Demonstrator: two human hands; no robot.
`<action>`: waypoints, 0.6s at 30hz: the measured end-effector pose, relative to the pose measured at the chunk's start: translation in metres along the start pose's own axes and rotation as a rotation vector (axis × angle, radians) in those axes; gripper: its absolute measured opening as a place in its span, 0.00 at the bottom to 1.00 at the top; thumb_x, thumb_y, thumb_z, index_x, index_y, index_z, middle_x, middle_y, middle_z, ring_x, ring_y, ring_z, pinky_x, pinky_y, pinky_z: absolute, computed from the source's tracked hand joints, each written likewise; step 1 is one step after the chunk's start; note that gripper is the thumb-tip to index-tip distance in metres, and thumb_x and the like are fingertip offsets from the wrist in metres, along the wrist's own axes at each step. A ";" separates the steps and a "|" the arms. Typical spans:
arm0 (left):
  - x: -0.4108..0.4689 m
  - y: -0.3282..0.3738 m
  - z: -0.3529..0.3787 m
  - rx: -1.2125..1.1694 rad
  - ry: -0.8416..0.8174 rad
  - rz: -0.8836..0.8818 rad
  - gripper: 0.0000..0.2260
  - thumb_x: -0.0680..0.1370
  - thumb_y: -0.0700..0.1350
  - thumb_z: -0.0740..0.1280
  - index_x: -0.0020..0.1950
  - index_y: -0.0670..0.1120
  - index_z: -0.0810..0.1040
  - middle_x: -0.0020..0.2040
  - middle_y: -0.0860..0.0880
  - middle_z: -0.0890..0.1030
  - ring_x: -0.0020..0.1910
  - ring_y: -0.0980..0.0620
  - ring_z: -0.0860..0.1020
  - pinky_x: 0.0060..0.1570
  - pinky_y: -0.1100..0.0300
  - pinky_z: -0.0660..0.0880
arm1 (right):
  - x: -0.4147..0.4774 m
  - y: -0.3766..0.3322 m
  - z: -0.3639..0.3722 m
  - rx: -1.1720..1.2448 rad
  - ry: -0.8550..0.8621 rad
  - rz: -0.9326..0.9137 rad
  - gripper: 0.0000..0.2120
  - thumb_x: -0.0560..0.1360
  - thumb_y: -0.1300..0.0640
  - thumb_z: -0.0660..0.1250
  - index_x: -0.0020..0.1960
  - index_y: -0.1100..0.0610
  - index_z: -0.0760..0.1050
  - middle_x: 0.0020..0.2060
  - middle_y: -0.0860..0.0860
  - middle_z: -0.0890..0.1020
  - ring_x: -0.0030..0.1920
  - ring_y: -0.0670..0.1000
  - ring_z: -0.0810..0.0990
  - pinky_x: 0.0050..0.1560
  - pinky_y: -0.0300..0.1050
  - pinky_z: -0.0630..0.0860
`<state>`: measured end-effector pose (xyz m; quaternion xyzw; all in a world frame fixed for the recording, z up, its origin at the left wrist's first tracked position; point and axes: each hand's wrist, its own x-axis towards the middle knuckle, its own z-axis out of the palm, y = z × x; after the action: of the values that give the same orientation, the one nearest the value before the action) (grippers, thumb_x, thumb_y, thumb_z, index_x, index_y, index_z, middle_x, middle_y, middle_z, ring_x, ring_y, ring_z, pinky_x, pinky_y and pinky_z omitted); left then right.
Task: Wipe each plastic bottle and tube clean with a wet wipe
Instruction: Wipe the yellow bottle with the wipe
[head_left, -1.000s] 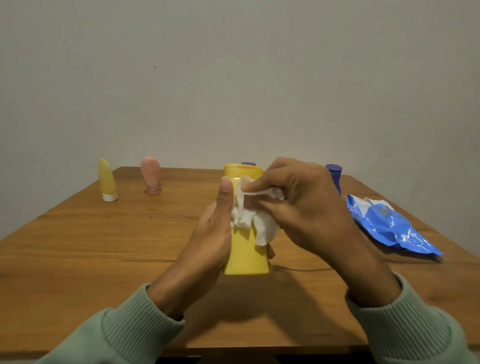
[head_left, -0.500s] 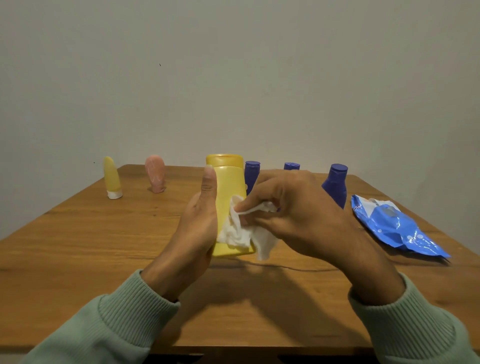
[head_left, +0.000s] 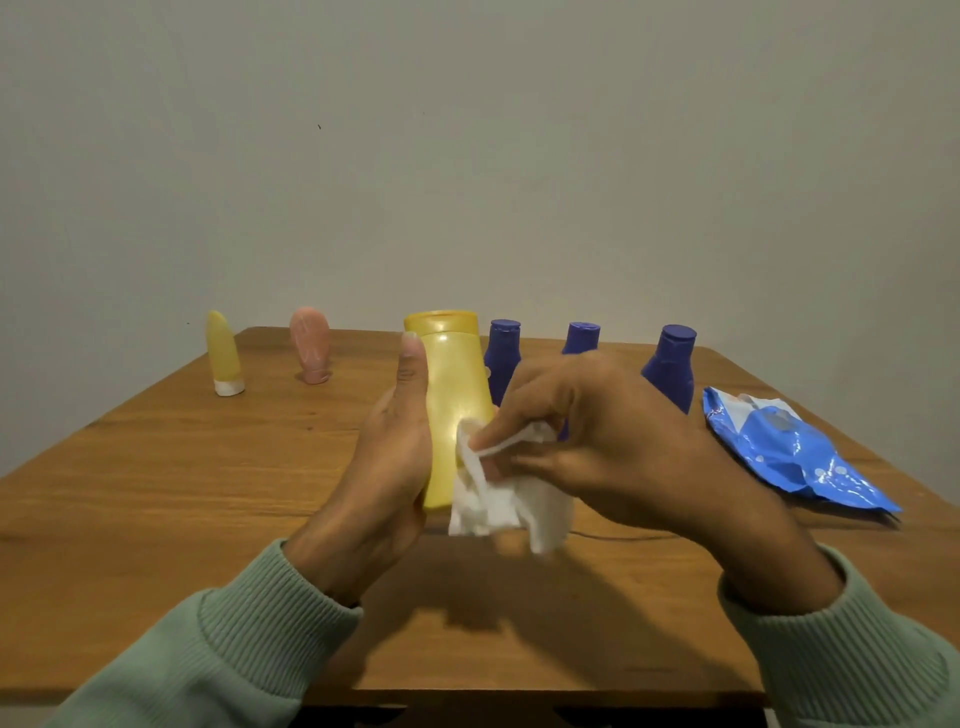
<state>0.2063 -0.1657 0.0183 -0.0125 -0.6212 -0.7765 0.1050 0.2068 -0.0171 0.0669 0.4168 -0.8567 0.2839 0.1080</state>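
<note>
My left hand (head_left: 387, 467) grips a yellow plastic bottle (head_left: 453, 384) upright above the middle of the wooden table (head_left: 156, 493), thumb pointing up along its side. My right hand (head_left: 613, 447) pinches a crumpled white wet wipe (head_left: 498, 499) against the bottle's lower right side. Behind them stand three dark blue bottles (head_left: 503, 353) (head_left: 581, 338) (head_left: 672, 366). At the far left stand a small yellow tube (head_left: 223, 353) and a pink tube (head_left: 310, 343), both cap down.
A blue wet wipe packet (head_left: 789, 457) lies on the table's right side, near the edge. A plain grey wall runs behind the table. My green sleeves cover both forearms at the near edge.
The yellow bottle has shifted left and a little farther away in my left hand. My right hand has slid the wipe down from the bottle's upper part to its lower right side.
</note>
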 end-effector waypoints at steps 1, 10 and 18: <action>-0.001 -0.003 0.001 0.000 -0.013 -0.015 0.26 0.79 0.63 0.51 0.54 0.45 0.79 0.42 0.43 0.86 0.40 0.46 0.85 0.35 0.54 0.82 | 0.001 0.002 0.001 0.003 0.088 0.019 0.08 0.69 0.57 0.72 0.48 0.52 0.82 0.37 0.35 0.74 0.45 0.33 0.75 0.43 0.24 0.71; 0.001 -0.010 -0.002 -0.109 -0.022 -0.125 0.26 0.80 0.63 0.53 0.56 0.42 0.76 0.32 0.45 0.83 0.31 0.48 0.83 0.26 0.58 0.77 | -0.002 -0.013 0.008 -0.064 -0.122 -0.016 0.09 0.71 0.55 0.71 0.51 0.49 0.81 0.41 0.37 0.73 0.48 0.39 0.75 0.48 0.27 0.72; 0.011 -0.011 -0.006 -0.323 0.068 -0.421 0.30 0.78 0.66 0.57 0.70 0.45 0.66 0.54 0.34 0.82 0.50 0.34 0.82 0.46 0.37 0.79 | -0.003 -0.007 0.003 -0.065 -0.041 0.029 0.09 0.70 0.57 0.71 0.50 0.51 0.82 0.42 0.38 0.75 0.48 0.39 0.75 0.49 0.24 0.70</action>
<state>0.1941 -0.1712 0.0077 0.1266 -0.4743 -0.8702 -0.0414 0.2142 -0.0199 0.0657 0.4064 -0.8735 0.2487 0.0999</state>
